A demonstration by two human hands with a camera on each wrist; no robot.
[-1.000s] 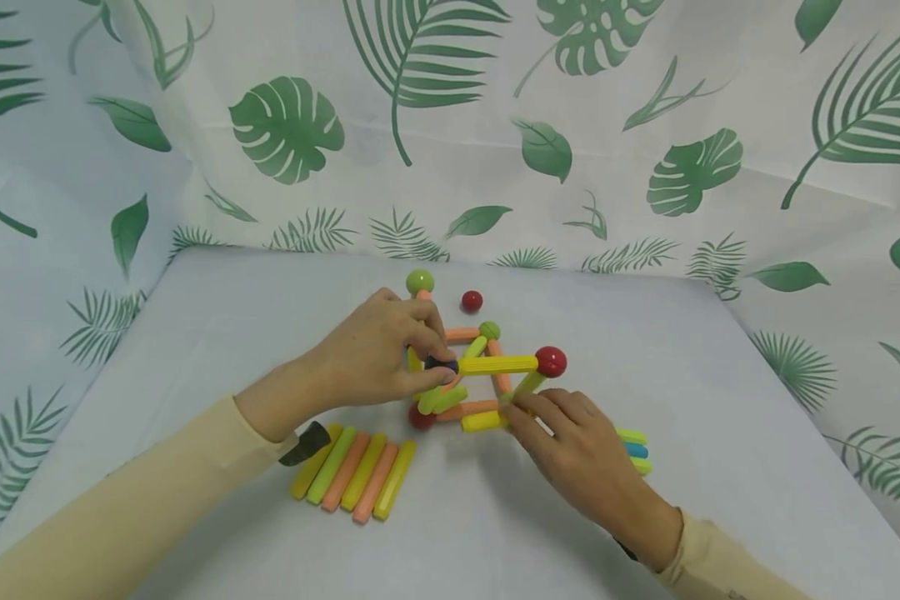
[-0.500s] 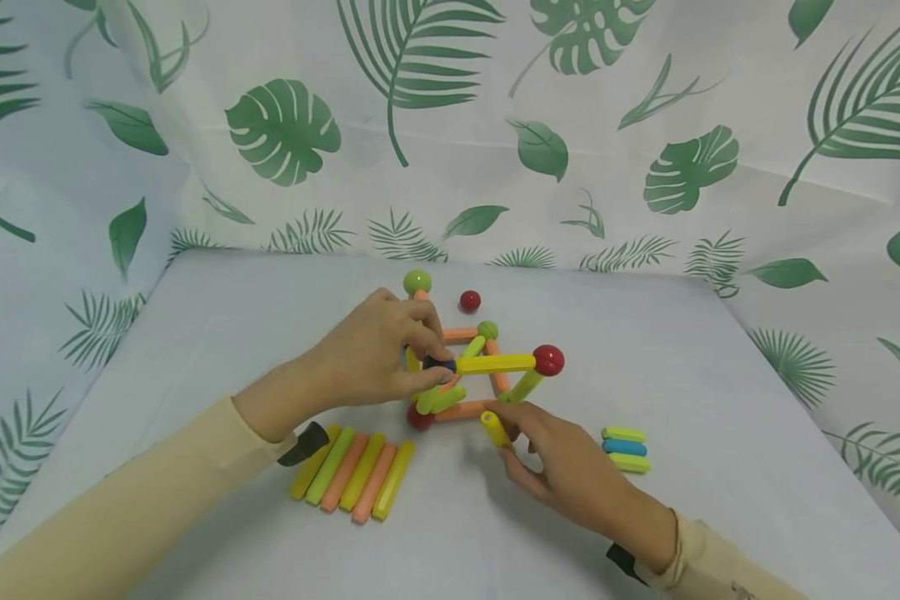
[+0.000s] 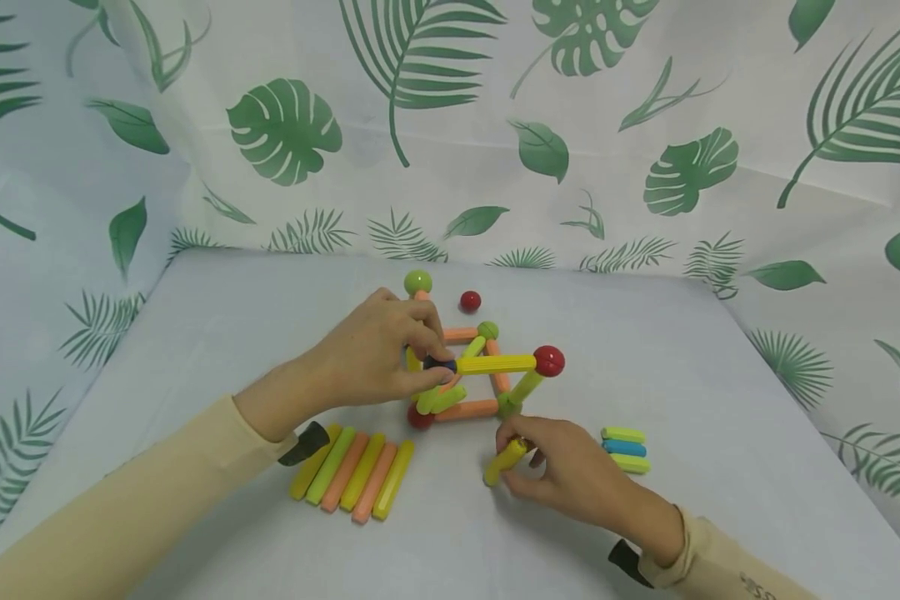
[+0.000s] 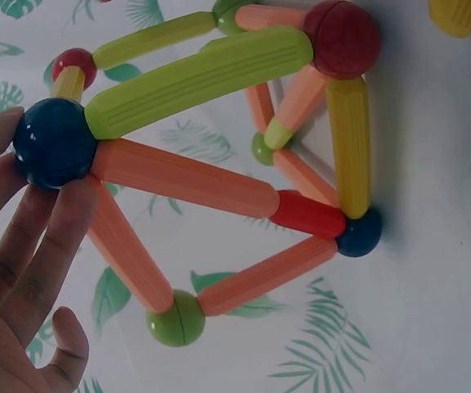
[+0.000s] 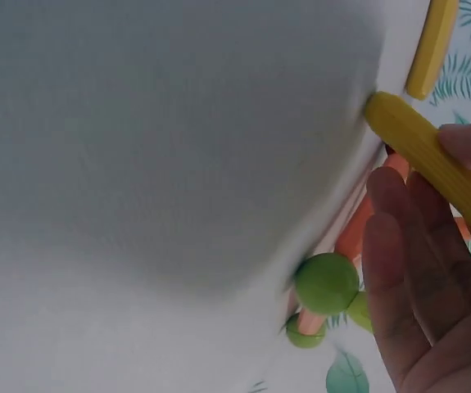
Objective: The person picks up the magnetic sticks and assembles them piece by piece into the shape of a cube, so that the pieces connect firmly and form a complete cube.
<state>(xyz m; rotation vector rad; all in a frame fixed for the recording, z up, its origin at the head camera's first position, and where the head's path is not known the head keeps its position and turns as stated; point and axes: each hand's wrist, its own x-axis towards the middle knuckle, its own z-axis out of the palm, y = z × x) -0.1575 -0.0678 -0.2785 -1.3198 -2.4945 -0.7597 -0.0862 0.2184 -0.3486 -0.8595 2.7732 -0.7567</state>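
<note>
Evidently my rod-and-ball frame [image 3: 468, 410] is only partly built, with one more yellow rod [image 3: 502, 465] in hand.
Three sides of the base show joined, and a yellow bar [image 3: 497, 364] runs across the top to a raised red ball [image 3: 549, 361] at right; I judge the spares are left to add: six rods [image 3: 363, 472] near left, three rods [image 3: 625, 448] at right, a loose red ball [image 3: 470, 301] on the far bench [image 3: 600, 325]. My left grip [image 3: 378, 350] pinches the dark blue ball [image 4: 55, 143] at the bar's left end; my right grip [image 3: 573, 471] pinches the yellow rod, tilted between thumb and fingers, near of the frame's green corner ball [image 3: 508, 406] and apart from it.
</note>
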